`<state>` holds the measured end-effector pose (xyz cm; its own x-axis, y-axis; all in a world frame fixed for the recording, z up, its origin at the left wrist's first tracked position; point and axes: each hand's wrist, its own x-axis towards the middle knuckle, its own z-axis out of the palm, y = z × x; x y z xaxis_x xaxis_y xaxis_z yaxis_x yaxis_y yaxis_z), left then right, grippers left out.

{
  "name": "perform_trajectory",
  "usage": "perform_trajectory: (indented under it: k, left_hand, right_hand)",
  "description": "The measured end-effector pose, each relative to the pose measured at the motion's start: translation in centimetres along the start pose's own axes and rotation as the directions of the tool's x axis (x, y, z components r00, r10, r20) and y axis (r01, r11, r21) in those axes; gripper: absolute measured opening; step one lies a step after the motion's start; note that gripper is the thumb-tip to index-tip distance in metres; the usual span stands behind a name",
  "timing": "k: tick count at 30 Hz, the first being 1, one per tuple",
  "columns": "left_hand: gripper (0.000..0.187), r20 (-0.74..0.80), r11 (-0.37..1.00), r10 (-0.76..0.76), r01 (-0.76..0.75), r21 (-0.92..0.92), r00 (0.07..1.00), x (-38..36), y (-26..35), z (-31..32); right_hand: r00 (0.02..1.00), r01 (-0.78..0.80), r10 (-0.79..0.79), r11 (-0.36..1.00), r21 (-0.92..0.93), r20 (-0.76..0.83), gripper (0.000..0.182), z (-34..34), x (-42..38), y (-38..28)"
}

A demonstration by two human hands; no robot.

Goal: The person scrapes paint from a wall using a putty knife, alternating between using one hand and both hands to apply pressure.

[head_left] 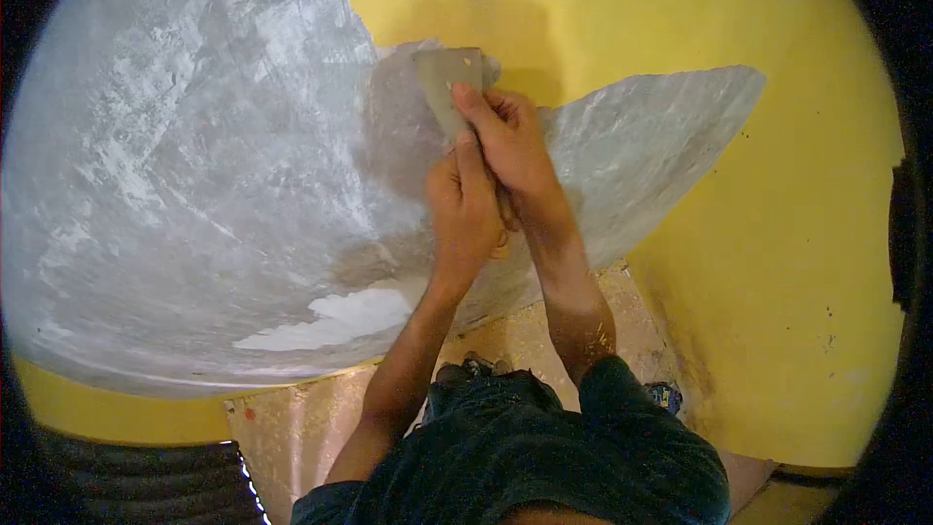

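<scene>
A putty knife (445,78) with a flat, tapering blade lies against the wall, its wide edge upward at the border of the grey patch (224,136). My right hand (510,141) is closed on it from the right, the thumb pressed on the blade. Just below, my left hand (464,209) grips the lower end, its thumb pointing up along the tool. The fingers of both hands hide the handle. Around the blade the grey coat looks darker than the lighter, streaky area on the left.
Yellow paint (797,233) covers the wall right of and above the grey coat. A white patch (340,319) shows near its lower edge. Below is a spattered floor (301,428), with a small dark-blue container (666,397) by the wall. Dark ridged material (146,481) lies at lower left.
</scene>
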<state>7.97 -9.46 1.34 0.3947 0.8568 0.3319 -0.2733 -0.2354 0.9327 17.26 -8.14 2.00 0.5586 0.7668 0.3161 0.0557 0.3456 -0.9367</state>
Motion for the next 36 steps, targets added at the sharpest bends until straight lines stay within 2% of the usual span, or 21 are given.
perform_trajectory:
  k: [2,4,7,9,11,12,14,15,16,17,19,21,22,23,25,27,29,31,32,34,36]
  left_hand:
    - [0.048,0.058,0.997,0.029,-0.025,-0.067,0.998,0.1,-0.1,0.2]
    - [0.049,-0.044,0.999,-0.001,0.002,0.033,0.999,-0.1,-1.5,0.3]
    - [0.049,-0.035,1.000,-0.013,0.013,-0.003,0.999,-0.3,-2.1,0.2]
    - [0.049,-0.016,0.999,0.007,-0.008,-0.035,1.000,0.1,-0.9,0.5]
    - [0.049,0.015,0.997,0.029,-0.028,-0.068,0.999,0.2,-0.8,0.8]
    - [0.049,-0.054,0.978,0.192,-0.187,0.092,0.980,0.0,-1.9,0.8]
    - [0.049,-0.093,0.905,0.373,-0.340,0.257,0.923,0.2,-1.8,0.8]
    - [0.048,-0.102,0.985,0.149,-0.139,0.101,0.984,0.1,-1.1,0.8]
    - [0.048,-0.073,0.995,-0.089,0.086,-0.051,0.993,-0.2,-0.8,0.6]
    - [0.048,-0.073,0.995,-0.090,0.087,-0.049,0.993,0.1,-0.9,0.6]
    - [0.048,-0.002,0.997,0.045,-0.046,-0.061,0.999,0.7,-1.0,0.7]
    - [0.048,-0.028,0.995,0.101,-0.101,0.017,0.994,0.2,-2.5,0.8]
    - [0.049,-0.053,0.982,0.168,-0.162,0.099,0.984,0.2,-2.9,0.8]
    - [0.049,-0.053,0.980,0.179,-0.173,0.094,0.982,0.3,-3.4,0.7]
    - [0.046,0.037,0.998,-0.063,0.063,-0.005,0.997,0.1,-1.5,0.6]
    - [0.047,0.037,0.998,-0.058,0.058,0.002,0.998,0.4,-1.0,0.9]
    - [0.047,0.040,0.998,-0.062,0.061,0.005,0.997,-0.1,-1.6,1.3]
    - [0.048,-0.106,0.994,0.094,-0.088,0.059,0.990,-0.5,-2.6,1.5]
    - [0.048,-0.109,0.994,0.098,-0.093,0.052,0.989,-0.2,-3.0,1.4]
    - [0.047,-0.014,0.999,-0.043,0.043,0.018,0.999,0.1,-1.3,1.2]
    - [0.047,-0.027,0.999,-0.020,0.021,0.036,0.999,0.5,-2.1,1.4]
  right_hand:
    - [1.000,0.000,-0.001,1.000,0.031,0.025,0.036,0.0,0.0,0.2]
    - [0.999,-0.002,0.000,0.998,0.058,0.043,0.037,-0.5,-0.6,1.0]
    - [0.996,-0.046,0.048,0.999,-0.023,0.081,0.047,-0.5,-0.9,1.0]
    - [0.999,-0.029,0.030,0.999,-0.033,0.013,0.047,-0.2,-0.1,-0.5]
    - [0.999,-0.037,0.037,0.999,-0.021,0.021,0.047,-0.3,-0.1,0.0]
    - [0.998,-0.050,0.050,0.999,-0.018,0.034,0.047,-0.5,-0.2,0.5]
    - [0.998,-0.048,0.048,0.999,-0.010,0.043,0.047,-0.5,-0.4,2.2]
    - [0.997,-0.054,0.055,0.998,-0.007,0.061,0.048,-0.3,-0.6,2.1]
    - [0.996,-0.060,0.060,0.998,-0.007,0.064,0.048,-0.2,-0.3,2.0]
    - [0.999,-0.045,0.045,0.999,0.009,0.011,0.041,-0.2,0.6,1.5]
    - [0.998,-0.033,0.034,0.999,0.023,-0.047,0.035,-0.2,0.4,0.7]
    - [0.998,-0.035,0.027,0.990,0.135,0.059,0.034,-0.7,-0.8,0.3]
    - [0.998,-0.025,0.017,0.990,0.136,0.056,0.034,-0.7,-0.8,0.8]
    - [0.999,-0.025,0.020,0.991,0.133,0.039,0.034,-0.8,-0.5,1.8]
    - [1.000,-0.024,0.021,0.991,0.133,0.022,0.034,-0.6,-0.5,0.5]
    - [0.994,-0.098,0.095,0.993,0.073,0.048,0.033,-1.1,-0.4,-1.8]
    - [0.995,-0.094,0.090,0.990,0.101,0.038,0.033,-1.1,-1.0,-0.1]
    - [0.997,-0.071,0.068,0.989,0.132,0.030,0.033,-0.9,-1.0,0.2]
    - [0.996,-0.089,0.085,0.988,0.125,0.036,0.033,-0.9,-0.9,0.3]
    - [0.992,-0.120,0.116,0.985,0.122,0.040,0.033,-0.9,-0.8,-0.1]
    - [0.984,-0.131,0.100,0.968,0.214,0.150,0.032,-1.5,-0.5,-1.2]
